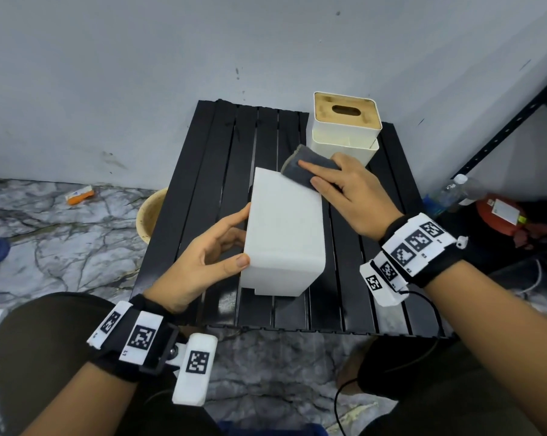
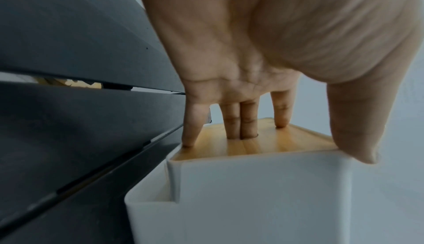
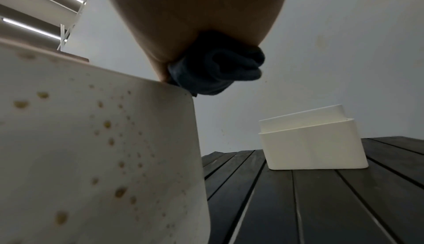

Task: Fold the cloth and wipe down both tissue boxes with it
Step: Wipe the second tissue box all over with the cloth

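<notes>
**Tipped tissue box under the cloth**

From the head camera, the near tissue box (image 1: pixel 284 234) lay on its side on the black slatted worktop (image 1: pixel 203 184), showing only smooth white plastic. The left wrist camera showed its wooden lid (image 2: pixel 252 144), where the left hand (image 1: pixel 203 262) grasped the box, two fingers (image 2: pixel 241 121) dipping into the lid slot and the thumb on the upper face. The right wrist camera showed yellowish spots speckling one box wall (image 3: pixel 91 148), unseen from above. The right hand (image 1: pixel 350 193) pressed the folded dark grey cloth (image 1: pixel 300 166), soft and napped, on the box's far edge, fingers laid over it. The second tissue box (image 1: pixel 344 127), cream with rounded corners, stood upright at the worktop's far right.
</notes>
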